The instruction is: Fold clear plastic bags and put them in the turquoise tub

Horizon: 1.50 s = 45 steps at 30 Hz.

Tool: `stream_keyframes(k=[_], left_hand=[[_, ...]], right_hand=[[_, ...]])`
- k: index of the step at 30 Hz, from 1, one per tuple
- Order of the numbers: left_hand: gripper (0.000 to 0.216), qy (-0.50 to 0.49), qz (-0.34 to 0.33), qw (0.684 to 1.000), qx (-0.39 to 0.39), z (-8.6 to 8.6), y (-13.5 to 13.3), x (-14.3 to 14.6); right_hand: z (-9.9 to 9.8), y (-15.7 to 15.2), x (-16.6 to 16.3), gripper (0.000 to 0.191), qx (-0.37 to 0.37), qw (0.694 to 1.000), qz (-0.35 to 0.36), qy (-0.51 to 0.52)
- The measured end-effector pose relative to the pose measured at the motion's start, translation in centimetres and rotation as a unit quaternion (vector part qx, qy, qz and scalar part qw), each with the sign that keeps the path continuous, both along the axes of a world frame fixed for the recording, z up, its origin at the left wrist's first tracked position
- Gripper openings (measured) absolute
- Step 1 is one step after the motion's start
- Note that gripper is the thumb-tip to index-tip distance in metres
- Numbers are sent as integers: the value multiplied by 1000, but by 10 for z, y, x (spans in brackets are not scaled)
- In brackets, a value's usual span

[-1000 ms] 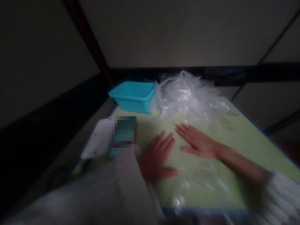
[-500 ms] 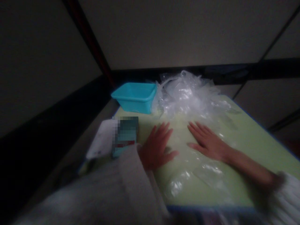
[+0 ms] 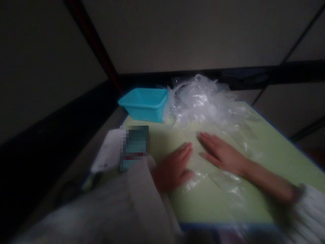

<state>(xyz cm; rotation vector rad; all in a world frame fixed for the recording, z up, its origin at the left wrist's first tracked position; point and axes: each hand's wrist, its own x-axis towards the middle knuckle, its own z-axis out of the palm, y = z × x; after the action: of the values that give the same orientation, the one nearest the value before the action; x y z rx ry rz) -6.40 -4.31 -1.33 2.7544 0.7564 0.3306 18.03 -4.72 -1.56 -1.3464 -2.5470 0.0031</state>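
My left hand [image 3: 174,169] is open over the table, fingers straight and close together, thumb apart, with nothing held. To its right, my right hand [image 3: 222,152] lies flat and open with its fingers stretched forward and its thumb toward the left hand. Under and between both hands is a thin clear plastic bag [image 3: 224,183], spread over the table; its edges are hard to make out. Beyond my fingertips rises a heap of crumpled clear plastic bags [image 3: 203,101].
A turquoise plastic basin [image 3: 146,110] stands at the back left of the pale green, blue-edged table [image 3: 210,208]. A greenish, partly blurred-out box [image 3: 135,144] and a white flat object [image 3: 109,149] lie left of my left hand. Behind the table are wall panels [image 3: 190,37].
My left hand has slid slightly nearer to me, its fingers drawing together. My right hand has shifted a little left. The plastic under them has moved and creased differently.
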Motion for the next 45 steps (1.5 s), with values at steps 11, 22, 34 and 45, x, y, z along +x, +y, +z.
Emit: stream_keyframes(k=[11, 22, 34, 45], left_hand=[[70, 55, -23, 998, 25, 1, 3, -1], [69, 52, -24, 998, 21, 2, 3, -3], [83, 65, -43, 996, 36, 4, 28, -17], [66, -11, -176, 982, 74, 14, -6, 5]], right_hand=[[-17, 11, 19, 73, -2, 999, -27, -33], [-18, 29, 54, 68, -17, 996, -80, -30], [33, 13, 37, 30, -79, 986, 114, 93], [31, 6, 21, 14, -282, 928, 140, 201]])
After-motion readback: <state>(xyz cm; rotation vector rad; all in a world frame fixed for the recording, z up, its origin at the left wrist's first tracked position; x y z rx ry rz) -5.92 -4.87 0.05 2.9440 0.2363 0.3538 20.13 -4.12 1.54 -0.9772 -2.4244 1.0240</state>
